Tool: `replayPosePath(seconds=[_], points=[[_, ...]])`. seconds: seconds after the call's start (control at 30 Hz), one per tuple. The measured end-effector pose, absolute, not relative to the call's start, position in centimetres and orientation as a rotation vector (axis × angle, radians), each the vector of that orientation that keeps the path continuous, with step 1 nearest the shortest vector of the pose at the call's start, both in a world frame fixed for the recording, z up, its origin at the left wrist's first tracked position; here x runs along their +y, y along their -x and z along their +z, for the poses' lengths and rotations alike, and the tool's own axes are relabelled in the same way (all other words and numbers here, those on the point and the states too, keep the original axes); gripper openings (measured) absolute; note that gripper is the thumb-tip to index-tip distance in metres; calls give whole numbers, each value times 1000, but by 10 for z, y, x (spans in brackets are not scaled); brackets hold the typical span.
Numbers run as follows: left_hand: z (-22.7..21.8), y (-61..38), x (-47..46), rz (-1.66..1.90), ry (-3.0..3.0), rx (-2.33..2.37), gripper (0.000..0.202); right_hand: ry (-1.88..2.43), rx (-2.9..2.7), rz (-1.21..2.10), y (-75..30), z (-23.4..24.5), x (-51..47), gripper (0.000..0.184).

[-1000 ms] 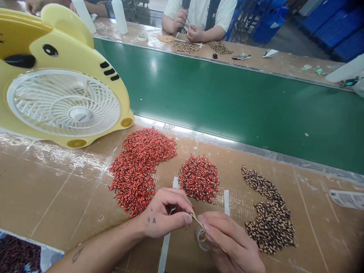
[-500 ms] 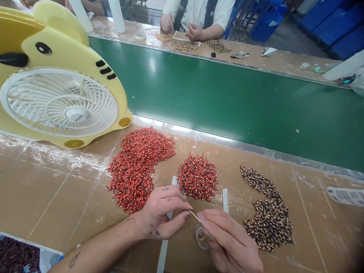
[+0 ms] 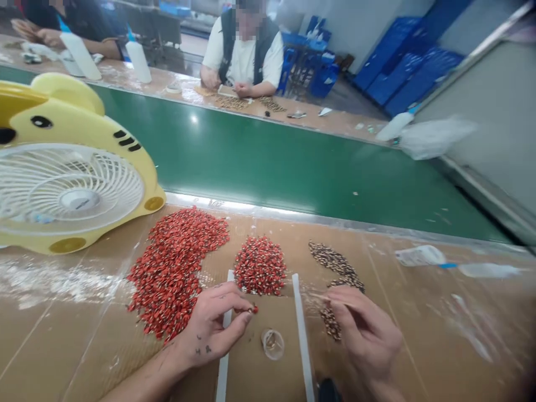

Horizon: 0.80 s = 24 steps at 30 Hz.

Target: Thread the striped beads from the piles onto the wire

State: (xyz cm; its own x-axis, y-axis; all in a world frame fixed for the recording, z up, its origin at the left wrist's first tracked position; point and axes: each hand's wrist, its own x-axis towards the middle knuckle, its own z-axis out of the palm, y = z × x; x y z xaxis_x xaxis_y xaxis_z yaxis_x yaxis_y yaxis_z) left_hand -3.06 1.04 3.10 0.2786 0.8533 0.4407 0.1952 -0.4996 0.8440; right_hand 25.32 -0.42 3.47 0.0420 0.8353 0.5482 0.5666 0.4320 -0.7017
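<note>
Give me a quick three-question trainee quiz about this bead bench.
1. True or false: the left hand pinches a red bead.
2. What lies between the two white strips? A) small clear cup; B) scissors; C) stapler.
3. Which pile does the right hand reach over?
Key: 1 true; 2 A; 3 the dark speckled pile.

**Red bead pinched beside the cup**

The left hand [image 3: 211,329] pinches a red bead [image 3: 254,309] in its fingers [image 3: 242,319], at 11 o'clock from the clear cup [image 3: 272,344]. The right hand [image 3: 368,335], at 3 o'clock, grips a blurred thin stick [image 3: 324,297]. The small red pile [image 3: 260,272] lies at 12 o'clock on the counter [image 3: 84,335].
</note>
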Motion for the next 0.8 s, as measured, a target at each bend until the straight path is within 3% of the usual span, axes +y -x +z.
replayPosePath(seconds=[0.03,0.17,0.37,0.53,0.63,0.8], points=[[31,30,9,1229,-1892,942,11,1366,-1603,283,-274,33,-2,7],[25,28,4,1191,-1946,927,10,1942,-1491,320,-365,40,15,37],[17,25,0,1102,-1935,870,17,2116,-1461,278,-429,65,40,31],[24,25,0,1110,-1737,919,20,1941,-1547,439,-359,58,23,35],[21,24,2,1109,-1622,925,20,1548,-1902,801,-292,59,-2,25],[13,23,1,1090,-1515,847,18,1154,-1937,984,-203,62,-22,14]])
